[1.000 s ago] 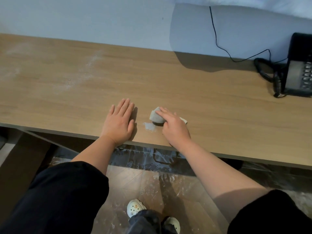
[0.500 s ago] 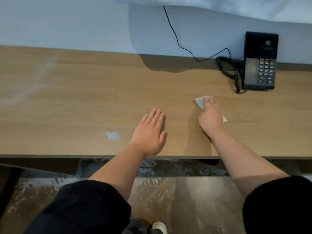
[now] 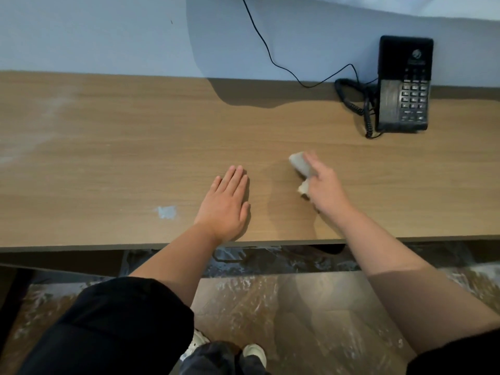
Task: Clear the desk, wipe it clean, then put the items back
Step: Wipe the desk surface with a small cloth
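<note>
While the left hand (image 3: 224, 204) lies flat and open on the desk (image 3: 121, 158), seemingly as a brace, the right hand (image 3: 326, 192) grips the cloth (image 3: 299, 163) mid-desk, pressing it down to wipe.
</note>
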`<state>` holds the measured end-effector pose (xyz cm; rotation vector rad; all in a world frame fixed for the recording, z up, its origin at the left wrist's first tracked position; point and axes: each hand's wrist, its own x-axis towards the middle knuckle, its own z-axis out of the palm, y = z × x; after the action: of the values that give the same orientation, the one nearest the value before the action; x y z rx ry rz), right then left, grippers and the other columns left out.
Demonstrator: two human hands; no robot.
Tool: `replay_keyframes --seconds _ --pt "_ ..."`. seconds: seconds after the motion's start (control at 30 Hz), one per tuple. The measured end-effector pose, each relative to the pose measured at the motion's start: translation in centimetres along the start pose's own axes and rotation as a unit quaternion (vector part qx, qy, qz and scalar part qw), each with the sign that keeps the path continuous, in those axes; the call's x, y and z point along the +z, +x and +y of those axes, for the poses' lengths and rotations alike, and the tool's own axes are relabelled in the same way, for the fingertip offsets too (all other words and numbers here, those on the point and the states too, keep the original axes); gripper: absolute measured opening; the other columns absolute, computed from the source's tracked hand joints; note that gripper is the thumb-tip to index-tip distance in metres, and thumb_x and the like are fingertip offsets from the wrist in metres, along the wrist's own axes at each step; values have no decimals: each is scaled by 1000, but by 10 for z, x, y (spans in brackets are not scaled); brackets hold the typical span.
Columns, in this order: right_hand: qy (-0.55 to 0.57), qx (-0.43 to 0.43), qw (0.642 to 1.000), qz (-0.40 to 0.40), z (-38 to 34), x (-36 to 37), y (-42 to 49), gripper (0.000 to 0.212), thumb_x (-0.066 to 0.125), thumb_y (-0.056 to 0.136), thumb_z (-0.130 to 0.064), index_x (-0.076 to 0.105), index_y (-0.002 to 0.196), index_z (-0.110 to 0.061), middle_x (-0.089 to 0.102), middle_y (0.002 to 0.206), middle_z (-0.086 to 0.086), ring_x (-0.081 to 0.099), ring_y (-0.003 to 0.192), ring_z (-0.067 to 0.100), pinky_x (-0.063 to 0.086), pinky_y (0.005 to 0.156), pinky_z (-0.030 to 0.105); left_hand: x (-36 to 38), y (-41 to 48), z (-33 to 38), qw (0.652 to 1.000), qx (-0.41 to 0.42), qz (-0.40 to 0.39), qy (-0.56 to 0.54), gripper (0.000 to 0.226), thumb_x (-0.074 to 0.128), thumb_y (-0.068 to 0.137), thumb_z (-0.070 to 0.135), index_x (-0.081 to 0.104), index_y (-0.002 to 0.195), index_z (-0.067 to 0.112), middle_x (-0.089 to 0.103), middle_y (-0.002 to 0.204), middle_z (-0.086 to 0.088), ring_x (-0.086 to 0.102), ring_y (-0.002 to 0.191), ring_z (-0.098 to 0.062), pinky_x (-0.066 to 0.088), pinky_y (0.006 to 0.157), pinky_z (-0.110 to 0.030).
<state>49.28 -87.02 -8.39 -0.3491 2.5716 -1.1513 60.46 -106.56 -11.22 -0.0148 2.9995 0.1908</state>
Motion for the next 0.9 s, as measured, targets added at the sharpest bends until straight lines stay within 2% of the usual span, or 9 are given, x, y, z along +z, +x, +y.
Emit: replay_keyframes --seconds 0.07,0.1,0.2,0.27,0.37,0.47,0.6,0.7,0.9 --pt "-126 7 992 31 4 -15 11 50 33 101 -16 27 151 -22 11 160 -10 46 124 14 39 99 31 -3 -4 -6 999 39 12 26 74 -1 91 45 3 156 9 -9 163 -7 -16 149 -20 -12 118 -36" --pt "-207 -4 978 19 8 -18 14 51 33 102 -23 24 151 -19 6 162 -3 33 138 20 32 108 36 -4 -6 -12 997 64 22 41 75 0 90 45 7 155 8 -7 161 -7 -14 148 -21 -10 118 -38" --pt "-343 -50 938 -15 24 -10 18 56 31 100 -37 19 152 -19 1 162 4 5 148 23 14 118 50 -10 -17 -36 990 105 54 75 66 19 96 39 27 151 2 11 157 -12 9 146 -27 8 117 -48" --pt "-338 -56 940 4 28 -1 16 55 33 100 -34 23 151 -16 5 162 6 4 148 23 10 119 50 -14 -26 -56 991 90 60 74 64 22 97 38 24 150 3 14 157 -12 11 147 -28 10 116 -50" --pt "-318 -25 947 43 15 18 8 55 34 99 -29 27 149 -8 10 161 11 9 148 27 9 120 45 -19 -44 -87 997 27 57 51 65 12 96 43 11 151 8 11 161 -11 2 148 -23 2 120 -43" --pt "-321 21 944 66 -2 46 -8 58 29 100 -31 18 151 -4 6 160 15 8 148 28 8 121 44 -19 -63 -109 996 -51 76 23 71 6 93 46 8 153 8 5 162 -8 -7 147 -16 -3 120 -37" --pt "-305 50 948 74 -29 84 -24 60 26 101 -27 11 152 -2 1 160 16 4 148 28 5 121 43 -19 -81 -127 985 -142 92 -21 62 21 102 37 7 155 9 0 164 -7 -8 149 -15 -5 120 -34" --pt "-296 36 952 62 -52 113 -27 59 28 100 -22 8 152 -1 0 160 16 3 148 28 4 121 43 -20 -92 -143 977 -181 101 -51 60 30 104 31 9 156 9 1 164 -7 -5 151 -18 -5 120 -34" --pt "-311 -26 950 25 -82 152 -21 61 30 98 -14 5 153 -4 -3 161 13 -1 149 24 0 121 39 -9 -122 -190 959 -256 97 -69 59 29 105 32 9 156 10 3 164 -6 -2 151 -17 -3 121 -33"
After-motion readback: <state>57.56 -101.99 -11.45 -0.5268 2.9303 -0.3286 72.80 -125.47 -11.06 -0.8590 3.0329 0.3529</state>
